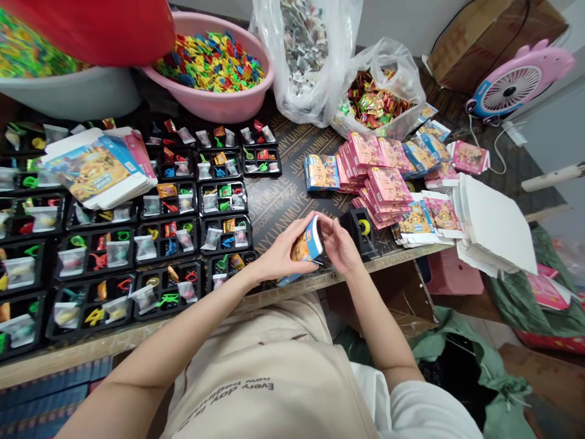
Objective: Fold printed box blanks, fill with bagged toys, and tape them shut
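Observation:
My left hand (278, 253) is closed round a small printed carton (309, 244), blue and orange, held just above the table's front edge. My right hand (339, 244) pinches the carton's right end, fingers curled on its flap. Right beside that hand stands a black tray (363, 230) with a yellow ring in it. Rows of black compartment trays (169, 241) filled with small toys and clear bags cover the table to the left.
A stack of flat cartons (94, 167) lies on the trays at left. Pink and blue boxes (384, 174) pile at right, beside white flat stock (496, 228). Behind stand a pink basin (214, 103) of coloured pieces, a grey basin (68, 91), two plastic bags (379, 91), and a pink fan (518, 79).

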Demonstrator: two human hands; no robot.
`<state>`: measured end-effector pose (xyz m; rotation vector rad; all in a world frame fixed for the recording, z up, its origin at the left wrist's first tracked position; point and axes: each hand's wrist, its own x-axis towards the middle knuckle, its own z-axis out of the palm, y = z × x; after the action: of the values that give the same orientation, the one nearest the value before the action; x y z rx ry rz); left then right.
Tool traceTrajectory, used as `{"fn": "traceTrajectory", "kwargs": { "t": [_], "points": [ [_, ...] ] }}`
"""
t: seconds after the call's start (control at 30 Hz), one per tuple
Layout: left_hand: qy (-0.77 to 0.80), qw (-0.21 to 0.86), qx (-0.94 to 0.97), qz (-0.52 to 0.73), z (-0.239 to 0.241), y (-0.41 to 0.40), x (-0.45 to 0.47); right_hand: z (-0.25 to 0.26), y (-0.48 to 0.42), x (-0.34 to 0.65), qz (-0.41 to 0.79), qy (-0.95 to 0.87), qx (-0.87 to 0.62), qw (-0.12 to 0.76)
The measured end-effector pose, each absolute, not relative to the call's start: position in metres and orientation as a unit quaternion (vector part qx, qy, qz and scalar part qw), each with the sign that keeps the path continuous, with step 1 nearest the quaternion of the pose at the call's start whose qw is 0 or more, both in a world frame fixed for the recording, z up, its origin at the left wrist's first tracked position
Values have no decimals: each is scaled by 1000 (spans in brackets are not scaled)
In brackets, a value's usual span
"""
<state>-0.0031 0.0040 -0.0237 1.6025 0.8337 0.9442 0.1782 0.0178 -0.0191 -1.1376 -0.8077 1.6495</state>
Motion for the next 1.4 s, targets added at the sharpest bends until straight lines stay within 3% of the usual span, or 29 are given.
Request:
{"fn": "traceTrajectory", "kwargs": {
  "t": [0.1, 0.17, 0.43, 0.63, 0.8, 1.13, 1.4],
  "points": [
    [271, 702, 478, 453, -35, -1, -5, -15, 13, 165, 680, -293, -456, 494],
    [294, 746, 373, 468, -42, -9, -6, -15, 10, 159, 649, -283, -475, 523],
    [416, 729, 211, 501, -44, -39, -10, -26, -6, 147, 531, -353, -585, 502],
    [465, 716, 166, 493, -36, -36, -11, -22, -17, 158, 596, -321, -533, 509],
    [455, 685, 242, 515, -36, -28, -12, -26, -18, 166, 628, -313, -524, 483],
    [411, 488, 573, 514, -22, -38, -29, -33, -20, 162, 619, -357, -451, 535],
    [427, 349, 703, 449, -12, -37, -35, -24, -15, 192, 499, -591, -459, 436]
  ]
}}
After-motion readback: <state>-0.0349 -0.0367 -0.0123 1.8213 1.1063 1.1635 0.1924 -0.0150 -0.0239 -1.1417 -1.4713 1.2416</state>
